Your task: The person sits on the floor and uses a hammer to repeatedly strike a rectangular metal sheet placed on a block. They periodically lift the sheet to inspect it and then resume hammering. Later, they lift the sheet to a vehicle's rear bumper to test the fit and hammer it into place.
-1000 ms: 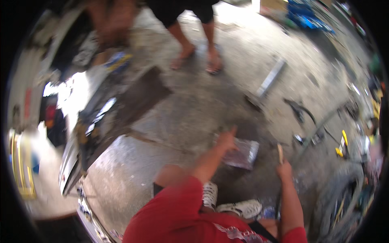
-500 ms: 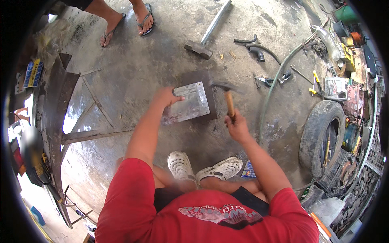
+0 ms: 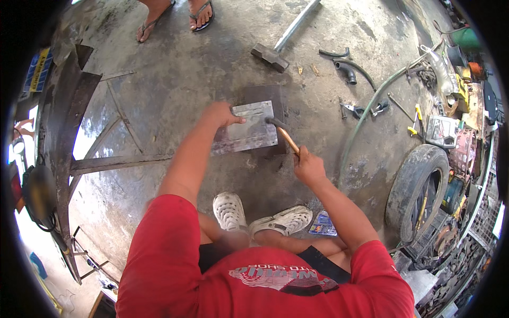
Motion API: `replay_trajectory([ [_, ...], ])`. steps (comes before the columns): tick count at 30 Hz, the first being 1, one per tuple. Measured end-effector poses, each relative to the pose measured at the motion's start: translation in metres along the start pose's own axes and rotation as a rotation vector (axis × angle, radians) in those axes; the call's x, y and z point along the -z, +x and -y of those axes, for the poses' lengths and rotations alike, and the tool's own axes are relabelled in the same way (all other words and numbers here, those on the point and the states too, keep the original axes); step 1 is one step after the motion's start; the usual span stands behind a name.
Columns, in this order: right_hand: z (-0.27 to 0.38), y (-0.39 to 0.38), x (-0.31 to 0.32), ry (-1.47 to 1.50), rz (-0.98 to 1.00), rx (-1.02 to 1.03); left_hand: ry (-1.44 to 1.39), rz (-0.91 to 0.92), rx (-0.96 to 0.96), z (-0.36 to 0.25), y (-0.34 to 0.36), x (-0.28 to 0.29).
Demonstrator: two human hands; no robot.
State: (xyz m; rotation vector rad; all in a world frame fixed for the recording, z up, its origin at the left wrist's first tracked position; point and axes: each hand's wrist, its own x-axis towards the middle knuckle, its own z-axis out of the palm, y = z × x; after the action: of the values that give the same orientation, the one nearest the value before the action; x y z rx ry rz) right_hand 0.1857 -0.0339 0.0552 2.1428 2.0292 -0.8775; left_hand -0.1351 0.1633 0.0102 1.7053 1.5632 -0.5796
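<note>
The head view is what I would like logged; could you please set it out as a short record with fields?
Left hand: on the left part of a shiny metal sheet, thumb on top
Right hand: closed around the wooden handle of a hammer
Hammer head: at the sheet's right side; contact cannot be told
Under the sheet: a dark plate
Beyond: a sledgehammer lying on the floor; another person's feet in flip-flops
Right side: a tire

Gap between plate (image 3: 249, 133) and sledgehammer (image 3: 270, 56)

Bright; white glare (image 3: 84, 133) at left; edges bowed.
</note>
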Motion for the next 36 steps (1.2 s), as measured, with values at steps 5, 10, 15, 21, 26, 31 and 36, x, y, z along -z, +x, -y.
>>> replay_trajectory([
  [5,0.042,-0.008,0.044,0.197,-0.363,0.354,0.016,0.065,0.017,0.015,0.010,-0.002],
  [10,0.016,0.007,0.011,-0.014,-0.192,0.109,0.020,0.087,-0.015,0.000,0.001,0.006],
  [15,0.041,0.016,0.031,0.160,-0.448,0.304,0.022,0.058,0.018,0.009,0.007,-0.001],
  [21,0.033,0.031,0.015,-0.027,-0.173,-0.001,-0.001,0.058,-0.027,-0.002,0.008,0.008],
  [26,0.038,0.033,0.013,0.000,-0.297,0.201,0.054,0.125,-0.004,0.002,0.006,0.004],
  [31,0.043,0.035,0.014,0.054,-0.293,0.008,-0.014,0.095,-0.006,0.003,0.008,0.005],
  [36,0.015,0.031,0.000,-0.097,-0.059,0.027,0.056,0.087,-0.028,0.001,0.006,-0.008],
])
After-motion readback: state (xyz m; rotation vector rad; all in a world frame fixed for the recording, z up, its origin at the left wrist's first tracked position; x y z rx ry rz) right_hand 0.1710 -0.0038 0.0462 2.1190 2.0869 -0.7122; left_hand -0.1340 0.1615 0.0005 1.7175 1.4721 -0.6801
